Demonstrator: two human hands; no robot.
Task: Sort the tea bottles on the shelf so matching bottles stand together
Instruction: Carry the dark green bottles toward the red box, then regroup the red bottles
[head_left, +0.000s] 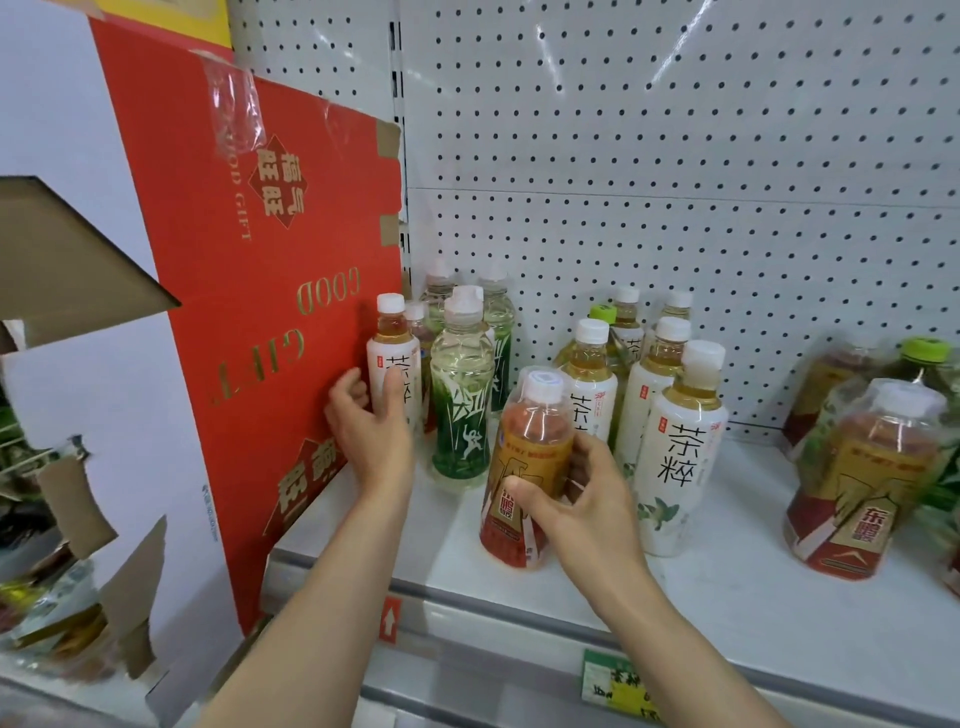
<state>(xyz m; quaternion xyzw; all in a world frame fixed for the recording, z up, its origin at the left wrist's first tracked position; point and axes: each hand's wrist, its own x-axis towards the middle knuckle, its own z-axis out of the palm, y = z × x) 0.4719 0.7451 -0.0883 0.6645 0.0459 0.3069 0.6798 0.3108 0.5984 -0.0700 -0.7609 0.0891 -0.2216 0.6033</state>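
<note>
We are gripping a white-labelled tea bottle (393, 358) with our left hand (375, 431), fingers curled round its lower body and the thumb lying up its front. It is standing at the left end of the white shelf (727, 597), just beside a red cardboard box (270, 322) printed with gold letters. This bottle is showing amber tea in its clear shoulder, a white cap, and dark brush-style characters on the label.

With our right hand (576, 499) we are holding an orange-and-red bottle (524, 467), thumb across the front of the label and fingers wrapped round its right side. It is leaning toward the left, near the front of the shelf; whether its base is touching the shelf we cannot tell. Its top is covered in clear wrap over a white cap, the label turning from orange-gold to deep red at the base.

Between our two hands a clear bottle with green label (462, 395) is standing upright, pale liquid showing above a dark green pattern with a white running figure. More of the same are standing behind it.

To the right of our right hand, a cluster of white-labelled bottles (675, 447) is standing together, the nearest showing a leaf drawing near its base. Well apart, at the right end of the shelf, another orange-and-red bottle (867, 473) is standing with green-capped bottles (927, 358) behind it. A white pegboard (675, 156) is backing the shelf.
</note>
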